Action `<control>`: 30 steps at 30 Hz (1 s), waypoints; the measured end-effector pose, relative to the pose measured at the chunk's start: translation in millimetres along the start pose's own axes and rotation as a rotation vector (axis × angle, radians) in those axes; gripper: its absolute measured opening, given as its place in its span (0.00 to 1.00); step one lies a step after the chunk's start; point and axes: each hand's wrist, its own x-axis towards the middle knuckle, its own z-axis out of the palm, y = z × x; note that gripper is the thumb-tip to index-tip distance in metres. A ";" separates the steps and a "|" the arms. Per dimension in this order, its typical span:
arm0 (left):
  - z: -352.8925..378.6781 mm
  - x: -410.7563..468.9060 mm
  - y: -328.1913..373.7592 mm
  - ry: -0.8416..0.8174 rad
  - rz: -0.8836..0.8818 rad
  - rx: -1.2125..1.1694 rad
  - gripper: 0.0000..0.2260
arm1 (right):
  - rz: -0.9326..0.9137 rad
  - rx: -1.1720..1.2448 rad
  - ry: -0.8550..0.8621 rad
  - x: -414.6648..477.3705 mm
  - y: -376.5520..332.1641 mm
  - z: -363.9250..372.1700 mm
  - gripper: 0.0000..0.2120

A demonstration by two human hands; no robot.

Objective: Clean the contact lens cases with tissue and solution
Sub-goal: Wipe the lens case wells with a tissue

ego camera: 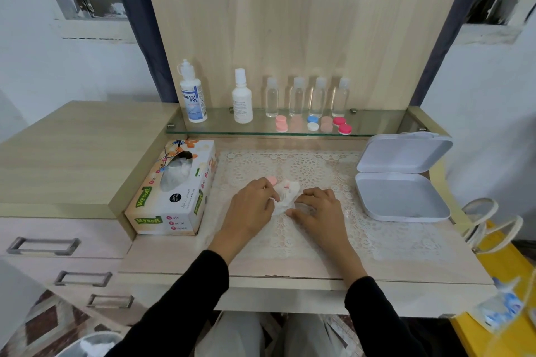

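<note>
Head view, standing by: both hands work at the middle of the lace mat (319, 171). The left hand (252, 206) has its fingers curled, pinching the crumpled tissue (285, 200). The right hand (316, 209) nips the tissue's other edge between thumb and forefinger, as far as can be seen. Wrapped in the tissue, mid-mat, is a pink case (287, 184); one pink round shows at the left fingertips, another peeks out of the folds.

This looks like the wiping step. It would go best with one hand holding the case steady while the other twists tissue right down into each cup, moving to a dry patch between cups.

The two rounds sit side by side, so the case's long axis seems to run across the mat, left to right, tilted slightly. Which face is up I cannot tell.

Left of the mat is the tissue box (171, 191); right of it, an open white box (403, 197). Beyond the mat, more cases (313, 123) and the solution (193, 93) wait on the shelf (377, 124).
</note>
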 end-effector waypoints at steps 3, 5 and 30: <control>1.3 -4.7 -1.3 0.024 0.086 0.070 0.08 | -0.001 -0.011 -0.005 1.1 1.6 1.3 0.15; -0.3 -7.8 -1.9 0.018 0.143 0.116 0.09 | -0.005 -0.020 -0.003 1.5 3.2 2.3 0.15; 2.2 6.0 -6.4 -0.175 0.017 -0.063 0.15 | -0.001 -0.075 0.027 2.5 5.9 5.9 0.11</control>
